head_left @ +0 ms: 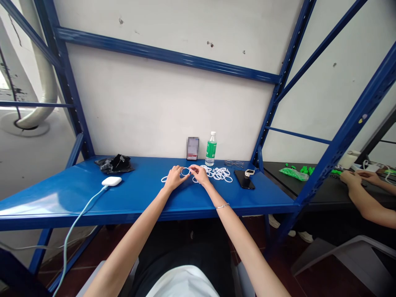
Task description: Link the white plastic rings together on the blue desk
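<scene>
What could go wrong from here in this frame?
The white ring between the left hand and right hand could slip from the fingertips. The right hand, close to the loose rings, might scatter some. The pale cable hanging over the table's front edge could get snagged.

The blue table carries a black bag, a corded white block, an upright phone, a bottle, white rings, glasses and a flat phone with a watch at its corner.
</scene>
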{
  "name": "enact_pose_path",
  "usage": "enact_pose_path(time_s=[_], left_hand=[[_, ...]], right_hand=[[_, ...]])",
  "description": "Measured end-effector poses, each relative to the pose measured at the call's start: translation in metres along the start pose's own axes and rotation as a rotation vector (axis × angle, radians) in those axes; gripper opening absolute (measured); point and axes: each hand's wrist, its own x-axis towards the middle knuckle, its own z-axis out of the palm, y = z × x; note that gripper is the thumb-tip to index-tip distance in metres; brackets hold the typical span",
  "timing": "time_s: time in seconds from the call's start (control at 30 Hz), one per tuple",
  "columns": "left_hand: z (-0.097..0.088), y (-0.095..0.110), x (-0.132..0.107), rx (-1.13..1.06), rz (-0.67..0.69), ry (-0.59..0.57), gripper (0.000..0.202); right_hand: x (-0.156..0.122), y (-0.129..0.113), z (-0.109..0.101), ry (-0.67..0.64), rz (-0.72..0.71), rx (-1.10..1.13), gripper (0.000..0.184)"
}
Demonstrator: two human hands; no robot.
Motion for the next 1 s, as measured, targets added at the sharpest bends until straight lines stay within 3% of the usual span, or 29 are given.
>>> enact_pose_path(time_s=[1.0], left_hand=[[-0.0083, 0.0085, -0.0012, -0.077, 0.001, -0.034, 0.040]], right_hand=[[-0.0021, -0.0071, -0.0023, 0.024, -0.015, -0.014, 0.014]])
